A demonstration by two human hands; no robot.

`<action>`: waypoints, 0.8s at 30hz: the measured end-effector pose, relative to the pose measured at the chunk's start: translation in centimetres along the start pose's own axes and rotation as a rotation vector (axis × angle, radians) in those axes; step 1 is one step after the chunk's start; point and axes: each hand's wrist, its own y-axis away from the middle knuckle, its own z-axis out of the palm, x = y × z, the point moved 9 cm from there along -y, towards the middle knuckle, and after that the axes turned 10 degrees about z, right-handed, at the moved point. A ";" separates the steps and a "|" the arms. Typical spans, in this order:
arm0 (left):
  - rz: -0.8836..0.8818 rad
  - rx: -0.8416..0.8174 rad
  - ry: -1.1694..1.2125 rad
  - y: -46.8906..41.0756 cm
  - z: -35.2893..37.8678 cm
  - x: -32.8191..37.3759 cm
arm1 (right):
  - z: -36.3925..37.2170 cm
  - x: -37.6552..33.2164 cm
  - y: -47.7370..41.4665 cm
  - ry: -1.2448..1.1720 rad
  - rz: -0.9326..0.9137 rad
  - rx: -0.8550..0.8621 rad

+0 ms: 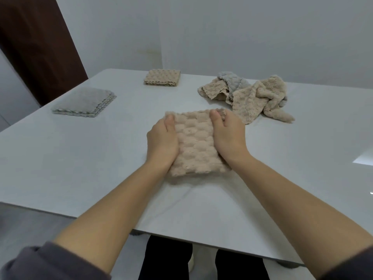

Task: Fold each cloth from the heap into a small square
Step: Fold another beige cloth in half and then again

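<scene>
Cloth (194, 146), beige and bumpy, lies folded at centre frame on the white table (80, 158), left grip (162, 142) and right grip (228, 136) each pinching a side edge, thumbs on top, heap (248, 96) at upper right

folded beige cloth (194, 142), heap (248, 96) beyond

Fingers of the left hand (161, 139) and right hand (229, 134) lie hidden under the beige cloth (194, 142), a grey cloth (231, 78) sits half buried in the heap (262, 93), and the table (302, 168) runs off the right edge.
</scene>
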 end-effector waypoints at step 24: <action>-0.459 -0.244 0.280 0.0 3.9 -3.9 | 1.4 6.4 -0.6 -0.095 0.597 -0.344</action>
